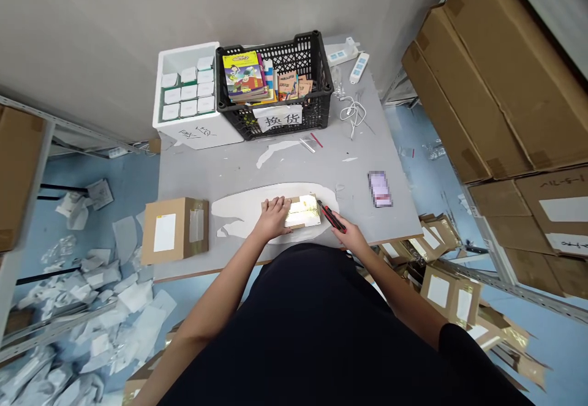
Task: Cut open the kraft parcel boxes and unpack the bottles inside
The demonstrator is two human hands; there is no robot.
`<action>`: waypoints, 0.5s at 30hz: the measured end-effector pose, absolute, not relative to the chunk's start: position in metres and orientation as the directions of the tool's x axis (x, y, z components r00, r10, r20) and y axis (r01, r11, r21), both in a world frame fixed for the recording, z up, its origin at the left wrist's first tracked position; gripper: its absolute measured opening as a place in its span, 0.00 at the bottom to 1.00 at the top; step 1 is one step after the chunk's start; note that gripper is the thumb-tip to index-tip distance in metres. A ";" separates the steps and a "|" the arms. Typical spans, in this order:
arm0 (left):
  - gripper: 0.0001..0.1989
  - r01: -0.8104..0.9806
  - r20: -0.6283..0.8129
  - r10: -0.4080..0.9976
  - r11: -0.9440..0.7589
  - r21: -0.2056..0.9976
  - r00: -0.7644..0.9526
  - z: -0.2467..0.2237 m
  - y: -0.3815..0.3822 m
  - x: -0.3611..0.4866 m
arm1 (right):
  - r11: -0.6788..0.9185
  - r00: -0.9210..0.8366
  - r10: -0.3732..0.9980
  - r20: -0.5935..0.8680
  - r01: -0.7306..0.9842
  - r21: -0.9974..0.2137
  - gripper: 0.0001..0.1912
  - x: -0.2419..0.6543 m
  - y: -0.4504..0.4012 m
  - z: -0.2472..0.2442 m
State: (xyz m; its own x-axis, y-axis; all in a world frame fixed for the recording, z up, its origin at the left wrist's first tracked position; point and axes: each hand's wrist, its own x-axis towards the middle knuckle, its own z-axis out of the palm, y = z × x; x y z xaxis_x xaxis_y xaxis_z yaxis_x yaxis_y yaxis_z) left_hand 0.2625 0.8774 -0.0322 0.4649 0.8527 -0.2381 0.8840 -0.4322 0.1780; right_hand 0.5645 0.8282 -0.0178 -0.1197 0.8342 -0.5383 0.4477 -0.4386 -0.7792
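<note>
A small cardboard box (304, 210) with a bright, shiny top lies on a white worn patch of the grey table. My left hand (274, 216) holds its left end, fingers over the top and thumb along the near edge. In my right hand (350, 232) is a red and black utility knife (332, 218), gripped by the handle. The knife's tip points at the box's right end; whether it touches the cardboard I cannot tell.
A taped carton (175, 230) stands at the table's left edge. Behind are a white foam box (197, 135) of small cartons and a black crate (320, 87) of books. A phone (380, 189), a white cable (353, 112) and power strips (359, 68) lie right. Shelves flank the table.
</note>
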 end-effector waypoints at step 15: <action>0.50 0.897 -0.273 0.855 -0.414 0.155 0.442 -0.033 0.881 0.265 | -0.461 -0.195 0.801 -0.566 0.403 -0.791 0.36 0.569 0.839 -0.015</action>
State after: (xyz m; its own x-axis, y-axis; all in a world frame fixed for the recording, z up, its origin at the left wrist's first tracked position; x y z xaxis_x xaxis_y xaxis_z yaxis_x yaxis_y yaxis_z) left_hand 0.2654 0.8807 -0.0328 0.4421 0.8545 -0.2728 0.8968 -0.4143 0.1554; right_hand 0.5687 0.8390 -0.0150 -0.1946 0.8012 -0.5659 0.4025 -0.4609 -0.7909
